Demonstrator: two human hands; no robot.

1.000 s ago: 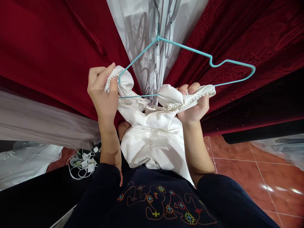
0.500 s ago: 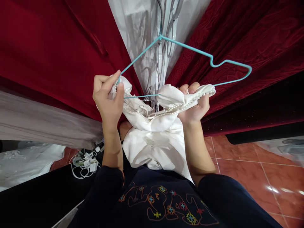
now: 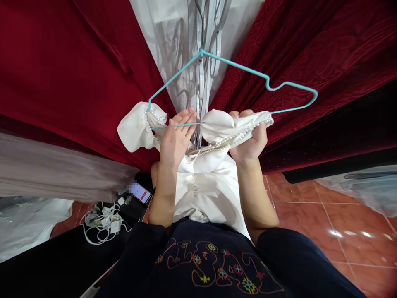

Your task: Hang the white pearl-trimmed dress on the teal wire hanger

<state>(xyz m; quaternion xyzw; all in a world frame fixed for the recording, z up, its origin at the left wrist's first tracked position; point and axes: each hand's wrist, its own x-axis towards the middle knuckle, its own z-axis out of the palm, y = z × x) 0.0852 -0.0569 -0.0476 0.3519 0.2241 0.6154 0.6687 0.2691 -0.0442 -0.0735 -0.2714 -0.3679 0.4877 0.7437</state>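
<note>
A turquoise wire hanger (image 3: 234, 64) hangs in front of me, its left end inside the left sleeve of a white dress (image 3: 209, 194) trimmed with pearl-like beads. The hanger's right end sticks out beyond the right sleeve, and its lower bar passes into that sleeve. My left hand (image 3: 177, 138) is open beside the lower bar, palm up with fingers spread, at the inner side of the left sleeve. My right hand (image 3: 249, 140) is closed around the beaded right shoulder of the dress, its fingers partly behind the fabric.
Red fabric (image 3: 102, 82) hangs at the left, patterned dark red fabric (image 3: 297, 45) at the right. White cloth and metal rods are between them. At the lower left, a black surface (image 3: 46, 265) bears white cables (image 3: 105, 221) and a phone (image 3: 141, 193). Red tiles (image 3: 297, 219) cover the floor.
My left hand has let go of the left sleeve and hanger end and moved right, its fingers spreading. The left sleeve now hangs on the hanger. My right hand keeps its hold.
</note>
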